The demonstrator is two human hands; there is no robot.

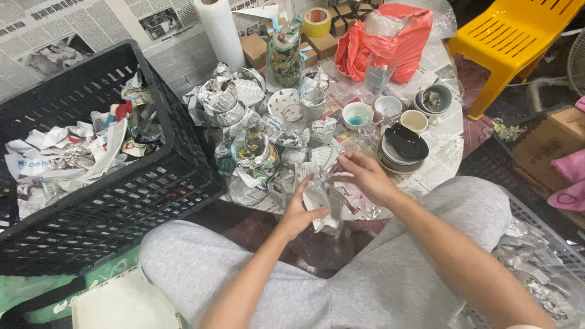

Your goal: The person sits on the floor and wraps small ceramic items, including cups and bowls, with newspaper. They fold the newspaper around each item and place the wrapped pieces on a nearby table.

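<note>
Grey-trousered knees [244, 274] fill the bottom of the view, the person sitting low with both forearms reaching forward between them. Just beyond the knees, the left hand [298, 213] cups a newspaper-wrapped piece [320, 198] from below, fingers curled closed around it so the paper stays tight. The right hand [365, 176] comes over the top, its fingers pinched on a crinkled edge of clear film and paper there; what lies inside the wrap is hidden.

Beyond the wrapped piece, the low surface [445, 131] is lined with newspaper and crowded with more paper bundles [228, 97], probably padded against knocks. To the right of them stand bare small bowls and cups [390, 109] and a stack of dark plates [403, 146]. Left of the wrapped piece, a black plastic crate [140, 189] holds crumpled newspaper and bundles. Farther back are a white roll [220, 30], a tape roll [317, 21], small cardboard boxes [256, 49] and a red plastic bag [390, 39]. A yellow plastic chair [512, 42] stands at the far right, over cluttered floor.
</note>
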